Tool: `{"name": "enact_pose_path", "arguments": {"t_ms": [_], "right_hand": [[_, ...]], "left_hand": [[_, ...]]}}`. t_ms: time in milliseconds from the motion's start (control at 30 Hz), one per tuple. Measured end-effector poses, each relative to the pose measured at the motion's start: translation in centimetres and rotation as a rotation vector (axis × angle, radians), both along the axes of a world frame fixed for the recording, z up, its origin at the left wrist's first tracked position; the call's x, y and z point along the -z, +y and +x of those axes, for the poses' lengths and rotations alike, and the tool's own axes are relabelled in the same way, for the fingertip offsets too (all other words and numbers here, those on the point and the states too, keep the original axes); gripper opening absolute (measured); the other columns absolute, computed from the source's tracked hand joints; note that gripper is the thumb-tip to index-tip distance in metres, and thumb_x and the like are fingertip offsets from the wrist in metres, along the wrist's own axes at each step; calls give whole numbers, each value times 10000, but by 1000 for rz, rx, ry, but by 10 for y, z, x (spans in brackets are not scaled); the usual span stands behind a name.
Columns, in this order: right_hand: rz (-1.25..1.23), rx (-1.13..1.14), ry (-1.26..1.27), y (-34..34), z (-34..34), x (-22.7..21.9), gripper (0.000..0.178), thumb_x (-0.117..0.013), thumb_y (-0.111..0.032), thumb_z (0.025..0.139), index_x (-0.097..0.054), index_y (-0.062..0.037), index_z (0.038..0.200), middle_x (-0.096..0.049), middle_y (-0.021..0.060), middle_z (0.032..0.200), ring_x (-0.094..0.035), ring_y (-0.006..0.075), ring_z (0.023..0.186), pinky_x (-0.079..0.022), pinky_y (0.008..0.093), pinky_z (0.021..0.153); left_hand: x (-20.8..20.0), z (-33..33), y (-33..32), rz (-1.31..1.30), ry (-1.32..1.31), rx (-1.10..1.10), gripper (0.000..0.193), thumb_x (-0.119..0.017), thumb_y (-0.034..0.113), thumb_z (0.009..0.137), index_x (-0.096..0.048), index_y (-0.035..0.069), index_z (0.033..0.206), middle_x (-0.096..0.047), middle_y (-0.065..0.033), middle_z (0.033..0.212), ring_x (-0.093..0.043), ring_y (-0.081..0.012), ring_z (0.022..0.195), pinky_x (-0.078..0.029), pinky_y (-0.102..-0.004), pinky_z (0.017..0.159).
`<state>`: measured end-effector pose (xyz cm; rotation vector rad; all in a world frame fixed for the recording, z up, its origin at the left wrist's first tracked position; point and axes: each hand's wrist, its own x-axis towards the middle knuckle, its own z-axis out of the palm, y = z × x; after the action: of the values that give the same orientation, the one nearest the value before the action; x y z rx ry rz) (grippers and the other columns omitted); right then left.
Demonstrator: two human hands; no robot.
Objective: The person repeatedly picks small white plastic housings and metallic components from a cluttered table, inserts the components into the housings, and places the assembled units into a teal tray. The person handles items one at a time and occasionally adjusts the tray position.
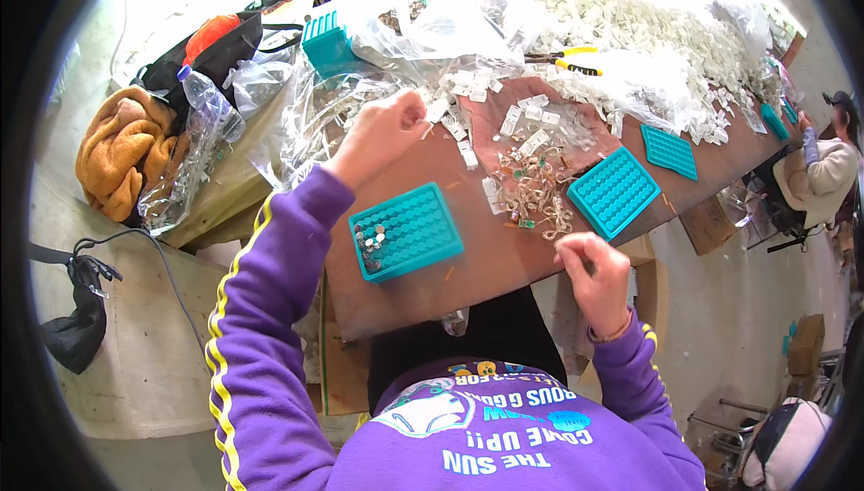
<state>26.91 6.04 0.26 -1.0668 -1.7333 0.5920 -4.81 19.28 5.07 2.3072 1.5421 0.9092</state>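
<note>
My left hand (382, 135) is raised over the table's left part, its fingers curled in a pinch. Small white plastic pieces (457, 128) lie right beside its fingertips; whether it holds one is unclear. Below it sits a teal ribbed tray (441, 237) with several small round metallic parts (370, 239) at its left end. My right hand (596, 279) is at the table's front edge, fingers bent together, their contents too small to make out. Just beyond it lie a heap of pale cords with tiny green boards (537, 187) and a second teal tray (614, 192).
A big mound of white plastic pieces (630, 41) covers the back right. Yellow-handled pliers (576, 61) lie before it. A third teal tray (669, 153) is at right, a teal slotted box (329, 45) at back left. A plastic bottle (211, 102) stands left; another person (814, 176) sits far right.
</note>
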Motion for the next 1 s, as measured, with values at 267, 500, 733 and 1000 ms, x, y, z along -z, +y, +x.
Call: {"name": "enact_pose_path", "arguments": {"t_ms": [267, 500, 733, 1000], "right_hand": [[292, 46, -454, 93, -23, -13, 112, -626, -49, 822, -654, -72, 928, -622, 101, 874, -629, 312, 785, -511, 389, 672], [278, -84, -483, 135, -42, -17, 157, -637, -25, 793, -684, -82, 932, -632, 87, 870, -653, 262, 738, -520, 356, 657], [-85, -138, -95, 151, -60, -56, 158, -672, -39, 812, -709, -53, 964, -706, 28, 862, -661, 93, 734, -501, 236, 638], [327, 61, -342, 157, -80, -34, 135, -645, -97, 804, -689, -112, 931, -656, 104, 760, -654, 245, 688, -499, 359, 612]], "left_hand": [[7, -9, -140, -288, -1161, -47, 135, -582, 95, 902, -453, 95, 862, -667, -135, 1015, -676, -195, 926, -526, -224, 660], [48, 9, -205, -357, -1814, -78, 268, -605, 0, 881, -547, 22, 1141, -625, -115, 1055, -654, -238, 979, -559, -243, 779], [54, 34, -218, -672, -2084, 72, 364, -506, 30, 948, -474, -52, 1301, -594, -125, 1127, -598, -237, 1087, -500, -313, 969], [54, 49, -219, -810, -2019, 260, 434, -535, 141, 978, -416, -47, 1350, -592, -81, 1034, -598, -212, 1034, -516, -311, 926]]}}
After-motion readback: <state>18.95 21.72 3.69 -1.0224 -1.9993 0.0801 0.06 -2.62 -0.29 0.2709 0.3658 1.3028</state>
